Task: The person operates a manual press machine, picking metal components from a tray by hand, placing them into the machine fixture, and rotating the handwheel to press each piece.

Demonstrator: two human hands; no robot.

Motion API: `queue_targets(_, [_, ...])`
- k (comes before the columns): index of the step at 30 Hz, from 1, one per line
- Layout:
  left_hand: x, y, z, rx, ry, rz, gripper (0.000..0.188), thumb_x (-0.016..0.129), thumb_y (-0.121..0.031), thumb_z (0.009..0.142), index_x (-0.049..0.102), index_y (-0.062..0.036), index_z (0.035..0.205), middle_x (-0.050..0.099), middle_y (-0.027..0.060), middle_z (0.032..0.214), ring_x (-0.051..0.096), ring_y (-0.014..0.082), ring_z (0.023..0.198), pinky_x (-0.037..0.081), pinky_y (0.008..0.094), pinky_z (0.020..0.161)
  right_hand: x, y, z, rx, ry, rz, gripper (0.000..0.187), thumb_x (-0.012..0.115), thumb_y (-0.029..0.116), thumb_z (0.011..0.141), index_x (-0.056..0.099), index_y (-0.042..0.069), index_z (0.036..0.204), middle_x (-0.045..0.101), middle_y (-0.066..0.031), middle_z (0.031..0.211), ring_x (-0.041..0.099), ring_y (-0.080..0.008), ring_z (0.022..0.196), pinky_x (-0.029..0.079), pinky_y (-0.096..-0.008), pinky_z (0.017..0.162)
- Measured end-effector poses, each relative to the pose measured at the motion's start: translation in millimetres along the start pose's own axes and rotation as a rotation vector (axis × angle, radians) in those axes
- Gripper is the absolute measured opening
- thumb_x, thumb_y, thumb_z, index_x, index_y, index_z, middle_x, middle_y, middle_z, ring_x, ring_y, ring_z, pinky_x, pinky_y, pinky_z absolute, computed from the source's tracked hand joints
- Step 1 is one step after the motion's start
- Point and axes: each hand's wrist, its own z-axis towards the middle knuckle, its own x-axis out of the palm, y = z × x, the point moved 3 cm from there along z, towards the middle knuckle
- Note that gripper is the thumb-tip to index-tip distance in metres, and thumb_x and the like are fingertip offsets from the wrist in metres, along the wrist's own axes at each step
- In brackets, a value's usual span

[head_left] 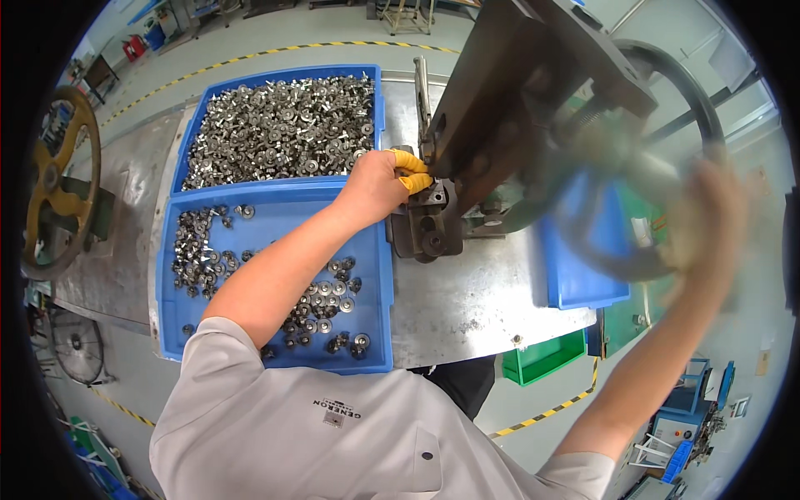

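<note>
My left hand, with yellow covers on its fingertips, reaches into the small metal fixture under the dark press. Thumb and finger are pinched together there; whatever they hold is hidden. On the right, my right hand is closed on the rim of the press's round handwheel, both smeared by motion. Beneath my left forearm lies a blue tray holding loose round metal parts with short shafts. Behind it, another blue tray is heaped with similar metal parts.
A blue bin stands right of the press on the metal table. Lower down is a green bin. At the far left rises a yellow-brown handwheel. Yellow-and-black tape marks the floor.
</note>
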Motion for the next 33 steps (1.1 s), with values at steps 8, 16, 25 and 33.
queue_targets(8, [-2.8, 0.7, 1.4, 0.009, -0.017, 0.117, 0.016, 0.067, -0.011, 0.077, 0.068, -0.0001, 0.089, 0.063, 0.006, 0.068, 0.054, 0.0137, 0.055, 0.044, 0.0263, 0.053, 36.2, -142.0, -92.3, -0.4, -0.28, 0.597, 0.034, 0.059, -0.011, 0.07, 0.055, 0.002, 0.101, 0.058, -0.0072, 0.078, 0.056, -0.0151, 0.071, 0.047, -0.0287, 0.073])
queue_targets(16, [-70.7, 5.8, -29.9, -0.055, -0.173, 0.424, 0.024, 0.066, -0.017, 0.075, 0.069, -0.0006, 0.092, 0.067, 0.0085, 0.08, 0.058, 0.0181, 0.064, 0.047, 0.0283, 0.061, -9.5, -51.5, -49.8, -0.006, -0.151, 0.106, 0.044, 0.062, 0.006, 0.073, 0.053, -0.002, 0.115, 0.056, -0.0056, 0.08, 0.053, -0.0137, 0.071, 0.042, -0.0213, 0.069])
queue_targets(25, [-36.0, 27.0, -101.8, -0.061, 0.184, 0.579, 0.014, 0.062, -0.006, 0.08, 0.066, -0.0024, 0.092, 0.063, 0.0051, 0.079, 0.055, 0.0125, 0.061, 0.047, 0.0247, 0.057, -8.8, -19.4, -5.7, 0.049, 0.146, 0.088, 0.048, 0.06, 0.014, 0.076, 0.052, -0.002, 0.12, 0.054, -0.0042, 0.077, 0.051, -0.0102, 0.067, 0.038, -0.0176, 0.061])
queue_targets(33, [-59.7, 48.4, -73.1, -0.426, 0.138, -0.208, 0.02, 0.057, -0.004, 0.083, 0.062, -0.0026, 0.103, 0.059, 0.0059, 0.078, 0.054, 0.0136, 0.058, 0.047, 0.0262, 0.052, 6.4, 9.3, 6.5, 0.043, 0.123, 0.1, 0.048, 0.061, 0.016, 0.077, 0.052, -0.002, 0.12, 0.051, -0.0023, 0.073, 0.05, -0.0094, 0.066, 0.039, -0.018, 0.059])
